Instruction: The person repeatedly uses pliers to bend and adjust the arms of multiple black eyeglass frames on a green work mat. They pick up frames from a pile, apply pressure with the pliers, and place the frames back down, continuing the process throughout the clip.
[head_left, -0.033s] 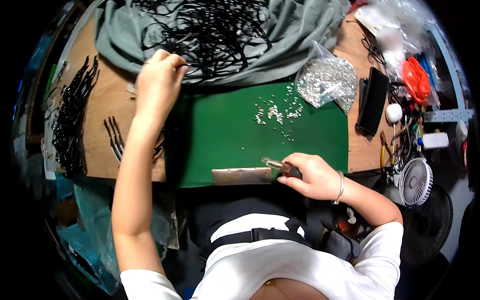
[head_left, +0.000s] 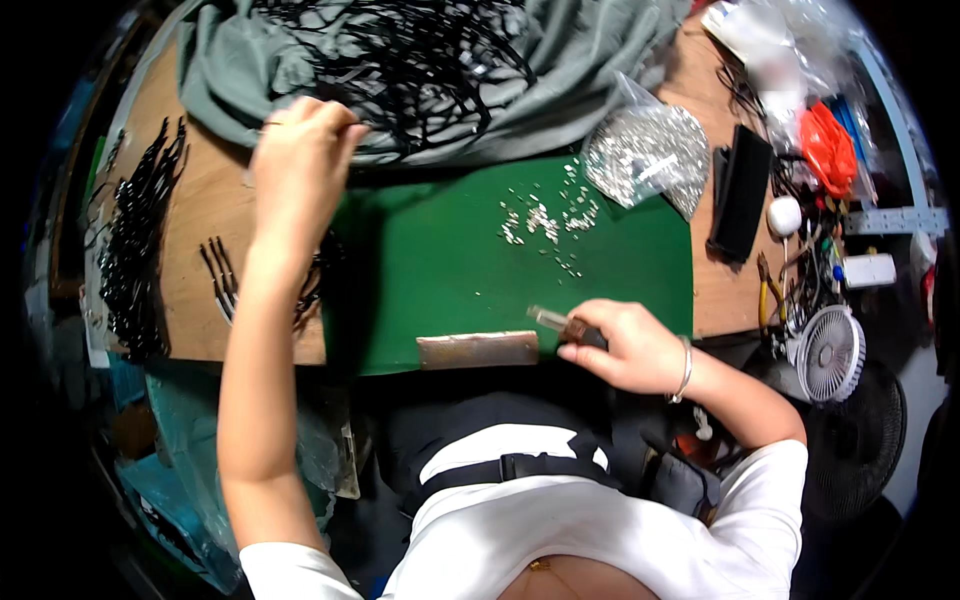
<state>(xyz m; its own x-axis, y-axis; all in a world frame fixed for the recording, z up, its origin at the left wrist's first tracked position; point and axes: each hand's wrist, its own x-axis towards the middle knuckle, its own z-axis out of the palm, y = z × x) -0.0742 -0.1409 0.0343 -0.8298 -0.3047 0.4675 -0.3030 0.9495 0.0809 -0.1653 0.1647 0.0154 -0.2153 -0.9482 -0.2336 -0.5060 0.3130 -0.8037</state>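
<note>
Only the head view to go on here. Landmark is the green mat (head_left: 420, 260).

Left hand (head_left: 300, 150) is past the mat's far left corner, fingers bunched at the near side of a tangle of black cords (head_left: 410, 70) heaped on a grey-green cloth (head_left: 215, 90) beyond the mat. Can't tell if it's actually pinching a cord. Those look light and limp, shiny enough that I'd expect some slip, and they'd probably snag on each other. I'd pinch one close to its end.

Right hand (head_left: 632, 345) is wrapped around a dark-handled hand tool (head_left: 547, 318) with a metallic tip, over the mat's near right part. Looks stiff and a bit weighty, so hold the handle, not the tip.

Loose silver bits (head_left: 541, 222) lie on the mat's far right part, next to a clear bag of them (head_left: 640, 160) at its far right corner. Tiny, hard and light I'd guess, easy to scatter; fingertips only.
</note>
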